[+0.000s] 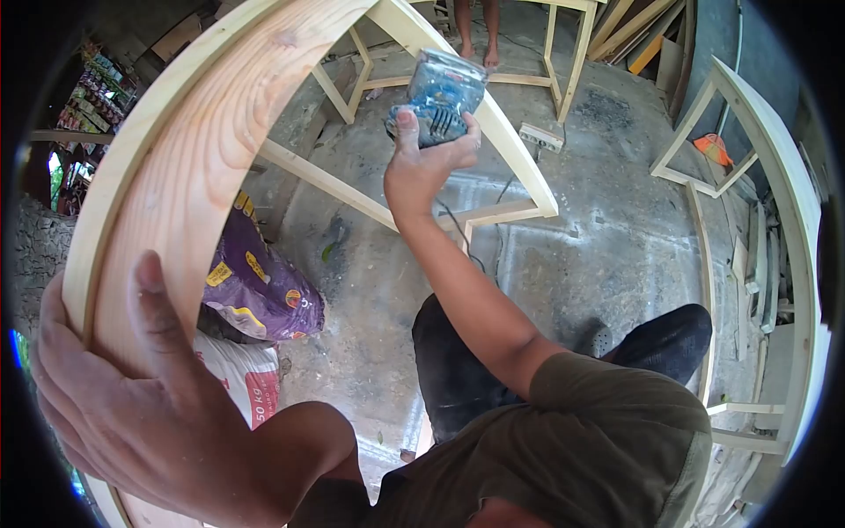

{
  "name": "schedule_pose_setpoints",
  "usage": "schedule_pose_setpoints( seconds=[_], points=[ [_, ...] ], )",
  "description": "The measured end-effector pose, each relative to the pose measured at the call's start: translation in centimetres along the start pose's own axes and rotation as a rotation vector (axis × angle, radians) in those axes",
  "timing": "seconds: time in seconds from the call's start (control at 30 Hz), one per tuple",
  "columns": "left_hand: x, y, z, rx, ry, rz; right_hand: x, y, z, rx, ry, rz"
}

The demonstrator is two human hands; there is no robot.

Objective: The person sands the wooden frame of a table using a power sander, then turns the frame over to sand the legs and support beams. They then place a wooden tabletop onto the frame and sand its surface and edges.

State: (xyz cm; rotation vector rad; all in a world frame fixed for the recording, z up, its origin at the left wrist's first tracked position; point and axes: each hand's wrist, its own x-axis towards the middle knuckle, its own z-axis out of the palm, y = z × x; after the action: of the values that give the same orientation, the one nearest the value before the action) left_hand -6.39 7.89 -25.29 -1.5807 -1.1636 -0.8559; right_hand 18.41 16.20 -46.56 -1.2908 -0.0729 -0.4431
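Observation:
My right hand (pixel 427 167) is wrapped around a dusty blue electric sander (pixel 447 88), thumb on its left side. The sander rests against a pale wooden leg (pixel 515 154) of the table frame in front of me. My left hand (pixel 145 396) clasps the edge of a wide wooden board (pixel 189 167) on that same piece. Its fingers go around the outer rim, and its thumb lies on the board's grained face. The sander's underside is hidden from view.
A purple sack (pixel 264 282) and a white sack (pixel 238 370) stand beneath the board. Another wooden frame (pixel 775 167) is at right. Behind are a power strip (pixel 540 137), a further frame (pixel 563 66), stacked planks (pixel 651 35) and a person's bare legs (pixel 475 31). A cord crosses the concrete floor (pixel 607 202).

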Motion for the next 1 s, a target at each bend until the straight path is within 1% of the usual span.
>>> schedule_pose_setpoints(
  seconds=[0.03,0.1,0.13,0.2,0.3,0.33,0.43,0.53,0.6,0.67,0.7,0.77,0.8,0.9,0.93,1.0],
  points=[
    [0.0,0.0,-0.2,0.058,-0.001,0.033,0.1,-0.8,1.3,0.029,0.007,-0.002],
    [0.0,0.0,-0.4,0.026,-0.029,0.039,0.5,-3.0,3.5,0.189,0.024,0.054],
    [0.0,-0.1,-0.3,0.017,-0.039,0.044,0.8,-4.2,4.5,0.321,0.032,0.111],
    [0.1,-0.2,-0.1,-0.005,-0.049,0.039,1.4,-7.8,5.0,0.580,-0.017,0.191],
    [0.2,-0.3,0.6,-0.033,-0.037,0.007,1.4,-9.1,7.4,0.467,-0.048,0.151],
    [0.2,-0.4,0.8,-0.036,-0.040,0.010,1.2,-9.2,7.9,0.324,-0.019,0.169],
    [0.3,-0.3,1.0,-0.036,-0.035,-0.008,0.2,-7.8,8.9,0.206,0.033,0.134],
    [0.2,0.3,0.3,-0.027,-0.012,-0.025,0.1,-8.4,8.9,0.524,0.038,0.247],
    [-0.1,0.8,-0.3,-0.047,0.001,-0.025,0.6,-9.3,8.7,0.588,0.065,0.285],
    [-0.5,0.4,-0.8,-0.073,0.020,0.031,0.7,-9.6,7.6,0.678,0.073,0.304],
    [-0.7,0.2,-1.0,-0.093,0.027,0.060,0.8,-9.0,7.5,0.599,0.063,0.260],
    [-0.8,-0.1,-0.3,-0.188,0.111,0.111,1.2,-7.8,7.2,0.437,0.056,0.173],
    [-0.8,-0.2,-0.1,-0.238,0.162,0.136,1.1,-7.8,7.2,0.230,0.079,0.115],
    [-0.9,0.5,-1.5,-0.294,0.127,0.098,1.0,-8.2,7.0,0.470,0.118,0.155],
    [-1.0,0.4,-1.8,-0.254,0.132,0.138,1.2,-8.4,6.8,0.496,0.122,0.181],
    [-0.9,0.6,-1.9,-0.305,0.114,0.126,1.8,-8.5,5.8,0.434,0.145,0.152]
  ],
)
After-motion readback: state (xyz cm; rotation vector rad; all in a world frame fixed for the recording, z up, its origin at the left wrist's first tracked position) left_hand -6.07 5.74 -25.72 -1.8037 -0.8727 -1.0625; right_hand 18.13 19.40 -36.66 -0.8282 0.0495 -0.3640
